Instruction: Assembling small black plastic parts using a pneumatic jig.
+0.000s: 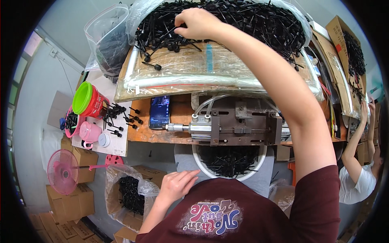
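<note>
My right hand [197,24] reaches across to the left side of a big heap of black plastic pieces [251,26], thin stems with knobbed heads. Its fingers curl toward the thumb among the pieces; what lies between the fingertips cannot be made out. Lower down, my left hand [178,186] rests by my lap, fingers stretched out and holding nothing visible. Its fingertips are near the rim of a white basket [197,158] full of similar black pieces. Between the heap and the basket stands a metal clamping fixture [242,125] with a pneumatic cylinder [201,129].
A phone [159,112] lies left of the fixture. Further left are loose black pieces [115,117], a red-green bucket [90,99] and a pink jar [89,132]. A pink fan [63,172] and a lined box [131,194] stand below. Another person [358,174] works at right.
</note>
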Motion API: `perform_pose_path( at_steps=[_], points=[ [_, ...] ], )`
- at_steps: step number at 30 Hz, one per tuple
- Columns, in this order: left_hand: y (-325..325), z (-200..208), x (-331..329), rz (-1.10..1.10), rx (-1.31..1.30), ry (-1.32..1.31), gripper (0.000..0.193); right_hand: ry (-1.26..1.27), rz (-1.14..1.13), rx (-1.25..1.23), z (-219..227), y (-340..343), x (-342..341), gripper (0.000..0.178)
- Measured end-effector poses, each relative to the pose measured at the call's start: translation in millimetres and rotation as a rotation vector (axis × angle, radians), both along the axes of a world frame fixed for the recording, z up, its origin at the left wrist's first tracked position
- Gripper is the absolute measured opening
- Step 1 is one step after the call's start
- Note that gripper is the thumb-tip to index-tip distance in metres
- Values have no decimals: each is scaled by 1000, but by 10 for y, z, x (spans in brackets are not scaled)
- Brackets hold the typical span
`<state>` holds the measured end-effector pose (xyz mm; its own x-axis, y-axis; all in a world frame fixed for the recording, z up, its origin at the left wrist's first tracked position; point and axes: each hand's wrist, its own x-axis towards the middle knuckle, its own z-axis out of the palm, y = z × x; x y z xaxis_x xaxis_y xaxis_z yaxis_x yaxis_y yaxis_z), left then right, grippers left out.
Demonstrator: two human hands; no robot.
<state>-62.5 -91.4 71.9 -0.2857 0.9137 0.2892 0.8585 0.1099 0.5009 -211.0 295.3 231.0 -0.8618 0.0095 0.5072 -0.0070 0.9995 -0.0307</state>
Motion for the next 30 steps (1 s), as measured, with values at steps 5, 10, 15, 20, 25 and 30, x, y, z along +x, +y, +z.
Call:
perform_pose_path(
  at_steps=[5,10,15,20,25,30],
  points=[
    [100,15,-2,-46,8,-42,23,-209,-195,-84,-94,-383,-335,59],
    [136,9,-36,8,81,-17,27,-194,-468,-143,-285,-652,-508,72],
    [57,-44,29,57,90,-48,26,-195,-551,-218,-296,-620,-457,67],
    [48,-81,107,52,88,-79,26,-166,-515,-253,-346,-533,-461,52],
    [75,-80,93,29,101,-79,25,-14,-455,-168,-540,-476,-331,38],
    [117,-11,76,-14,61,-40,21,-2,-391,-104,-605,-434,-99,34]
  ],
)
